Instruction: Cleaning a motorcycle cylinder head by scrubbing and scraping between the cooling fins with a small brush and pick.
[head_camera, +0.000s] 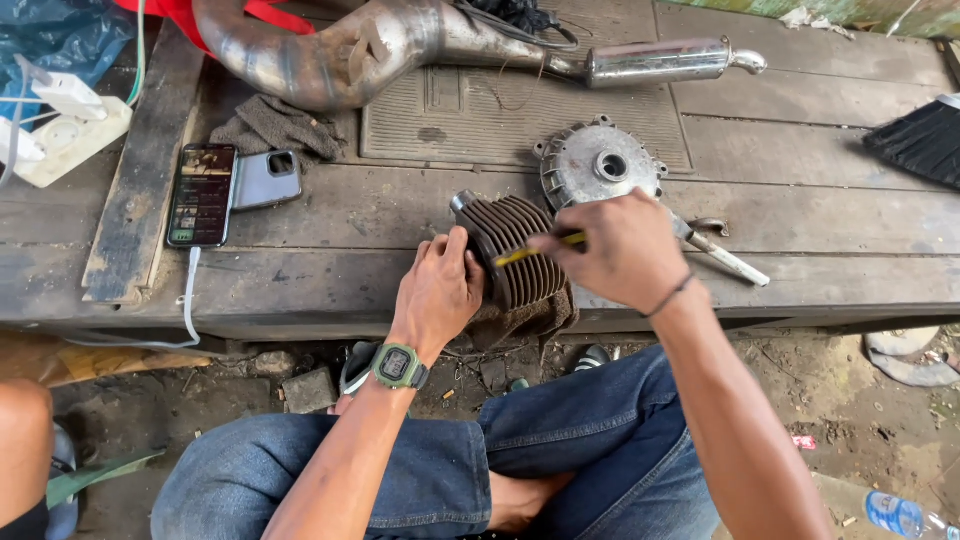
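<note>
**Picking at the fins of the engine part**

Nearest to you are your knees in blue jeans (560, 440), with bare dirt ground below. On your left wrist sits a green watch (398, 366).

Your left hand (437, 290) is wrapped around the near left side of the finned engine part (515, 260) and holds it steady at the near edge of the wooden bench (330, 265). Your right hand (625, 250) is closed around a thin yellow tool (535, 250), and its tip pokes in between the fins. It looks like you are cleaning or scraping the gaps. The next move probably needs a firm left grip and a small, careful push, so the tip stays in the gap.

The part is dark metal with many thin ribs in rows. It looks dusty and rough. It rests on a brown rag.

Just past it lies a round grey metal cover (597, 165) with a hole in the middle. To the left are a phone (203, 194) and a grey phone case (267, 179). Farther away is a flat ribbed mat (520, 120), and at the far edge a long, bent, shiny exhaust pipe (400, 45). The bench boards are old, grey and cracked.
</note>
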